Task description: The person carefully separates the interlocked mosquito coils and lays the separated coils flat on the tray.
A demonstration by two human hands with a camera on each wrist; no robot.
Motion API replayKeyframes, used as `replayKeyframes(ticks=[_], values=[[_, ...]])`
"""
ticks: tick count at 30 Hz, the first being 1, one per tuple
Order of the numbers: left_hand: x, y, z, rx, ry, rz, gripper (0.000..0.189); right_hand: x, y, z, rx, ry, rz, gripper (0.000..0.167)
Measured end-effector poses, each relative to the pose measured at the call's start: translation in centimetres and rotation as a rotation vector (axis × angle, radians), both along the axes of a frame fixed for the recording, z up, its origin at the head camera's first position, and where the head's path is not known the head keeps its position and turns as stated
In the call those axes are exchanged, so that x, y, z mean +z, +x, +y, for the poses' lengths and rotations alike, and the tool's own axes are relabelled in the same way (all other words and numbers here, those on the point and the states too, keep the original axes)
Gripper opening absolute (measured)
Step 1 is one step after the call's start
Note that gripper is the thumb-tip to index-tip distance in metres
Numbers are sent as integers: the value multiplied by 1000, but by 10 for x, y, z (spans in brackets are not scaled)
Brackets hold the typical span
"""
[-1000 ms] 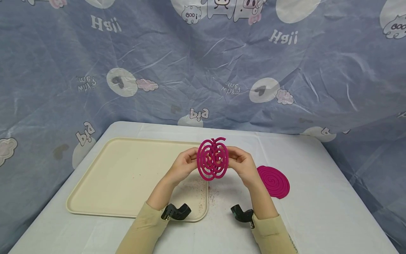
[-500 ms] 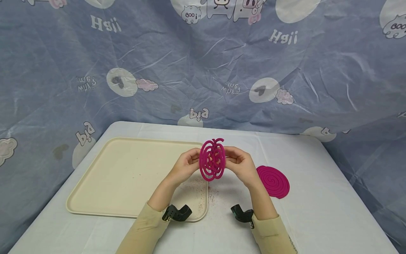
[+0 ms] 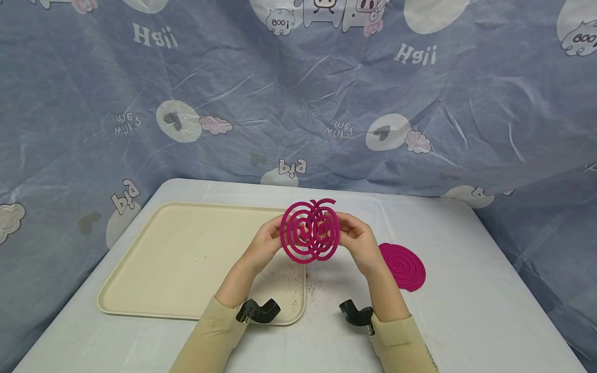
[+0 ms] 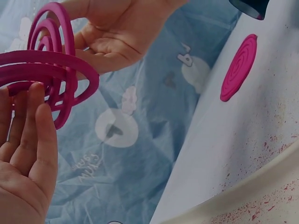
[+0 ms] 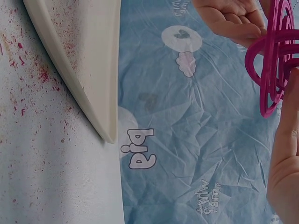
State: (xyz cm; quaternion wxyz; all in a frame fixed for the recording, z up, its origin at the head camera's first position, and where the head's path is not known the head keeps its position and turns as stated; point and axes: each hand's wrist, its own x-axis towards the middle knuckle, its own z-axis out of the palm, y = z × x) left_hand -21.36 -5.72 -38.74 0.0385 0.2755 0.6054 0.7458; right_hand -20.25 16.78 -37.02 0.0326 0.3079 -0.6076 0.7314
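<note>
Both hands hold up a pair of crossed magenta spirals [image 3: 304, 234], flat open coils with curled ends sticking up at the top. My left hand [image 3: 261, 247] grips the left edge, and my right hand [image 3: 360, 243] grips the right edge. In the left wrist view, the coils [image 4: 67, 56] pass through one another at an angle, with fingertips at their rings. The right wrist view catches only part of the coils [image 5: 268, 56], at its right border. Another magenta spiral disc [image 3: 402, 267], tightly wound, lies flat on the table beside the right forearm.
A cream tray [image 3: 186, 248] covers the left part of the white table [image 3: 466, 311]. Reddish crumbs [image 3: 310, 285] are scattered around its right edge. Behind the table hangs a blue printed cloth [image 3: 261, 77]. Each wrist wears a black camera mount [image 3: 356, 313].
The crossed spirals narrowed slightly, then spread wider across the head view, their left edge shifting left along with the left hand. The disc and tray have not moved.
</note>
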Motion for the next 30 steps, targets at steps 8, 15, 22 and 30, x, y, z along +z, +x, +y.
replayKeyframes(ticks=[8, 15, 22, 30], values=[[2, 1, 0, -57, 84, -48, 16, 3, 1, -2, 32, -37, -20, 35], [2, 0, -2, -105, 104, -90, 23, 4, 3, -2, 20, -14, -21, 32], [6, 2, -5, -146, 75, -23, 57, 4, 3, -3, 28, 2, 3, 27], [7, 5, 1, -148, 10, 9, 80, 0, 1, -3, 33, 3, 22, 33]])
